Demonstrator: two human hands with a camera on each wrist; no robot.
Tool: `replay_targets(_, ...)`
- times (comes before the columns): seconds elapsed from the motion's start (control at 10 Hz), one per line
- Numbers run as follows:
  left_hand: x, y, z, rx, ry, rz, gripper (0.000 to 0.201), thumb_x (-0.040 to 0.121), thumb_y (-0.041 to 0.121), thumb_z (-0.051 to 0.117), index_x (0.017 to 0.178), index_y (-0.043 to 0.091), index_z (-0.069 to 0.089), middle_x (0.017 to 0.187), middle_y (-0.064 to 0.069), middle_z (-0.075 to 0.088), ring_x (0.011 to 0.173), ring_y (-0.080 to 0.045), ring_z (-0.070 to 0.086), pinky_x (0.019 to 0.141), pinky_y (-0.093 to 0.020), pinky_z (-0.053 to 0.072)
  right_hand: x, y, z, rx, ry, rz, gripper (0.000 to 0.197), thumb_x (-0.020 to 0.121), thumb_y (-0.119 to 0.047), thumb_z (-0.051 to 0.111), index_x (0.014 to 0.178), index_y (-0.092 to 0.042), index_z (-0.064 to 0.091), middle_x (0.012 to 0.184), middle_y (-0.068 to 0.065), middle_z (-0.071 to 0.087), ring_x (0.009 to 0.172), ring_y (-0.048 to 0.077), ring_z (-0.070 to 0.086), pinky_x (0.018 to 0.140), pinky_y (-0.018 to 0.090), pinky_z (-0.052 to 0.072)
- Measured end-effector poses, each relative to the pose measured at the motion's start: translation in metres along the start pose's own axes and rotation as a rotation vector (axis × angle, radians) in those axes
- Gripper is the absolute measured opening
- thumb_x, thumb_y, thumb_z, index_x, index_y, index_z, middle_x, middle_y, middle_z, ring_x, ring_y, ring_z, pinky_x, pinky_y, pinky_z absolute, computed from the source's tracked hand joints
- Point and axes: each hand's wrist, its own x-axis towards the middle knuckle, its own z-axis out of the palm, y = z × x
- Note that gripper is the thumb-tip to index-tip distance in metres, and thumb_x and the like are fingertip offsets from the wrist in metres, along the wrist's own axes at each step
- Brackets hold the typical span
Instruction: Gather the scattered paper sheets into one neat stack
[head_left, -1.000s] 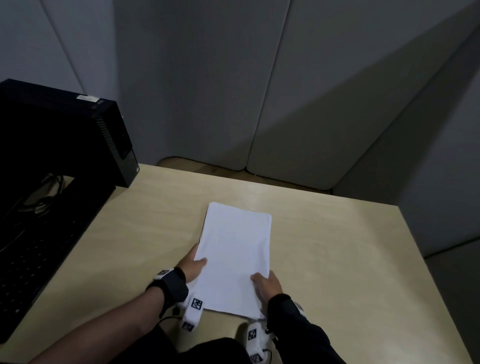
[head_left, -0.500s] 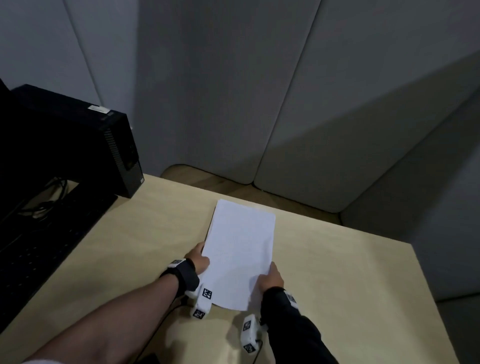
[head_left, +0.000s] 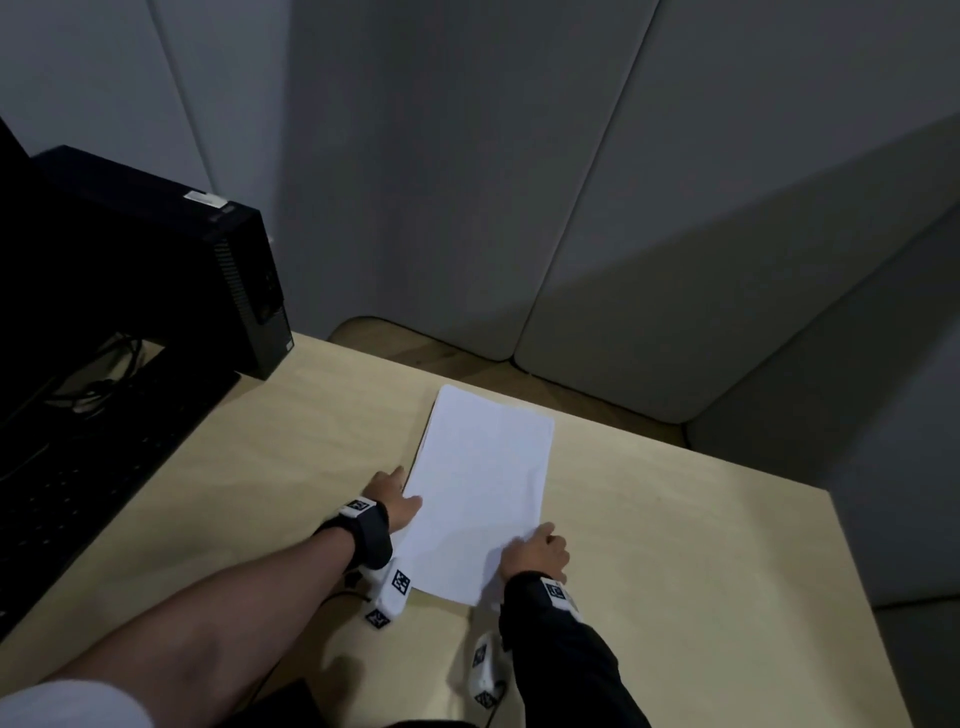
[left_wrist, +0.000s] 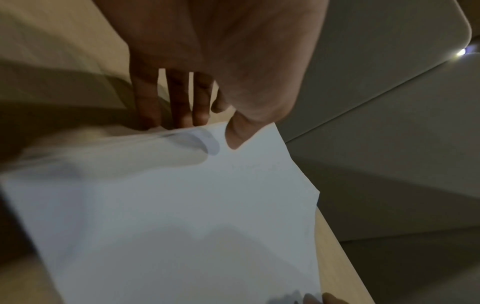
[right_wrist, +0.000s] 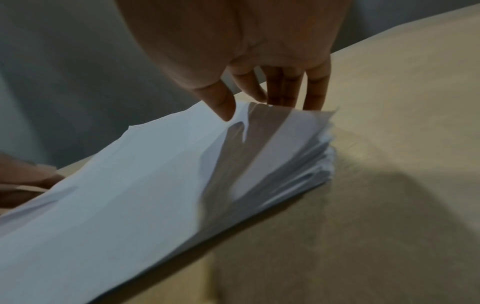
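Note:
A stack of white paper sheets (head_left: 483, 493) lies lengthwise on the pale wooden table (head_left: 675, 545). My left hand (head_left: 392, 499) holds its left long edge. In the left wrist view the thumb (left_wrist: 233, 137) lies on the top sheet (left_wrist: 182, 216) and the fingers (left_wrist: 179, 107) reach down behind the edge. My right hand (head_left: 535, 556) holds the near right corner. In the right wrist view its thumb (right_wrist: 223, 107) presses on top of the stack (right_wrist: 130, 185) and its fingers (right_wrist: 283, 90) go behind the edge, where the sheets fan apart unevenly.
A black computer tower (head_left: 156, 260) stands at the table's far left. A black keyboard (head_left: 67, 493) and cables (head_left: 93, 384) lie in front of it. Grey partition panels (head_left: 571, 208) close off the back. The table's right edge (head_left: 857, 571) is near.
My right hand has slid from the top of the stack's near end to its right edge. The left hand stays at the left edge. The head view has tilted up.

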Motion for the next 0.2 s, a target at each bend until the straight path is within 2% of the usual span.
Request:
replay_targets(0.1,-0.005,-0.012,-0.003,-0.078,0.001,0.013,0.067,0.09,0.036,0.055,0.149,0.014,0.03,0.14,-0.01,0.049,0.125,-0.028,0.051,0.104,-0.033,0.042,-0.006,0.013,0.005,0.042,0.016,-0.013,0.062,0.098,-0.035,0.034,0.149,-0.006,0.014,0.15,0.015,0.027,0.135,0.032,0.03,0.104,0.045,0.034)
replay_targets(0.2,-0.008,-0.034,-0.003,-0.164,0.046,0.012,0.062,0.086,0.037,0.059,0.142,0.019,0.043,0.126,-0.006,0.062,0.114,-0.025,0.059,0.1,-0.034,0.047,-0.013,0.027,0.003,0.133,0.033,-0.012,0.065,0.096,-0.04,0.04,0.148,-0.007,0.019,0.148,0.018,0.031,0.133,0.035,0.034,0.104,0.046,0.036)
